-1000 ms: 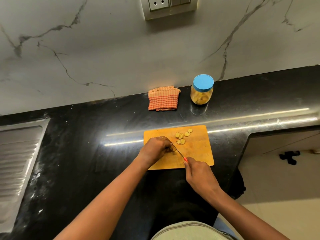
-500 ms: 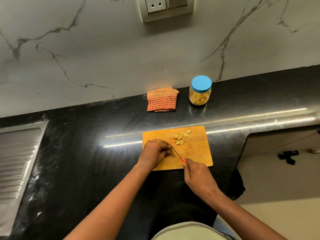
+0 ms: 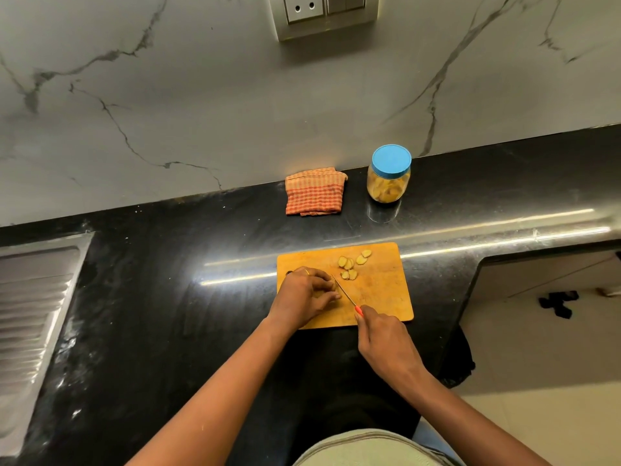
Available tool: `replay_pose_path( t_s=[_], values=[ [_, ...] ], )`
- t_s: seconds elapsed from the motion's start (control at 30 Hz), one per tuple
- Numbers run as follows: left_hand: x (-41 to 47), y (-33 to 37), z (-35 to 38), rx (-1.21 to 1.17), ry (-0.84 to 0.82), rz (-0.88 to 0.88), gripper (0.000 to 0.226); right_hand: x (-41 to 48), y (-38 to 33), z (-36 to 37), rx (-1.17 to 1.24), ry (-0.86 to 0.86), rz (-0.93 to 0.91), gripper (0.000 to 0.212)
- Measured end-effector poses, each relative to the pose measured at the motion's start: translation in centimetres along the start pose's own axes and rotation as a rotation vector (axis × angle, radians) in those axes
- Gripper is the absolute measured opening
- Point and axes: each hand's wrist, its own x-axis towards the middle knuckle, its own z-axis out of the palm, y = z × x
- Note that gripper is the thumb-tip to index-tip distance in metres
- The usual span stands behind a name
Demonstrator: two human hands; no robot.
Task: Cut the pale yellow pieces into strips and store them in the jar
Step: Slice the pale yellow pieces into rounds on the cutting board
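A wooden cutting board [image 3: 379, 297] lies on the black counter. Several pale yellow slices [image 3: 349, 265] sit near its far edge. My left hand [image 3: 307, 292] rests on the board with curled fingers pinning a pale piece that is mostly hidden under them. My right hand [image 3: 383, 334] grips the red handle of a thin knife [image 3: 344, 292], whose blade slants up-left against my left fingertips. A clear jar [image 3: 388, 181] with a blue lid on stands behind the board, pale yellow pieces inside it.
A folded orange checked cloth [image 3: 314, 195] lies left of the jar by the marble wall. A steel sink drainboard [image 3: 30, 317] fills the left side. The counter edge drops off at the right, with floor below it.
The hands and knife stay in about the same place on the board; the blade has shifted only slightly against the held piece.
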Motion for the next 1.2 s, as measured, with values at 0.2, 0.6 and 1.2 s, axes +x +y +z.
replay_pose_path(
  t_s=[0.2, 0.6, 1.2],
  values=[
    [-0.2, -0.1, -0.2, 0.014, -0.033, 0.031, 0.018, -0.3, -0.2, 0.0, 0.016, 0.003, -0.008, 0.035],
    [0.5, 0.2, -0.4, 0.138, -0.037, 0.17, 0.017, 1.0, 0.0, -0.1, 0.012, -0.062, 0.019, 0.034],
    [0.8, -0.4, -0.2, 0.203, -0.054, 0.237, 0.014, 1.5, 0.6, -0.5, 0.117, -0.159, 0.034, 0.028]
  ],
)
